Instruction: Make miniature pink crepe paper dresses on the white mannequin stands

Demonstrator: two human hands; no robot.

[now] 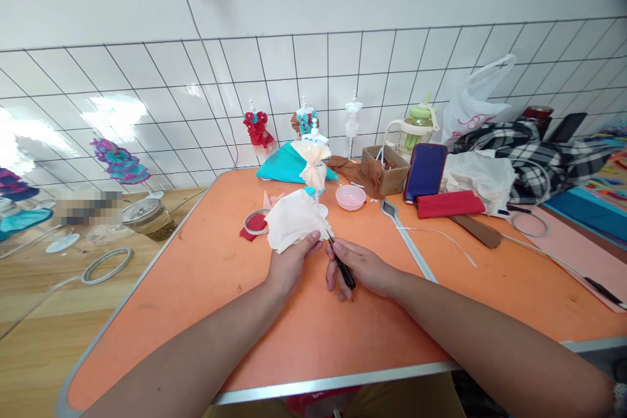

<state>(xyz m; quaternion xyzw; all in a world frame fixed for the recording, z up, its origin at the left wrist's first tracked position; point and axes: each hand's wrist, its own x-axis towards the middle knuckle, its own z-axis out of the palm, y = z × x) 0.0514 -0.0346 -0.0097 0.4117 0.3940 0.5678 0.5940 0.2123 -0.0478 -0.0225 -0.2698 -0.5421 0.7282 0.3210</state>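
The left hand [292,266] is pinching a thin, off-white, loosely crumpled sheet of fabric [294,222] near its lower right edge — the thumb is lying on top, and the other fingers are mostly hiding beneath. The right hand [361,266] is clamping its fingers around a slim, black-handled tool with a pointed tip [347,272]. That tip is pointing at the sheet's right edge, just beyond the left thumb; whether it is touching, I cannot tell. Both hands are hovering over an orange, metal-edged bench [274,353].

Just left of the sheet in the left fingers, a pale round ring of tape [245,221] is lying on a red cloth scrap [255,226]. Beyond the right fingers, a small pink bowl [351,198] is sitting — and farther right, a dark-screened upright phone [426,173] is standing by a folded, bright red cloth [450,204].
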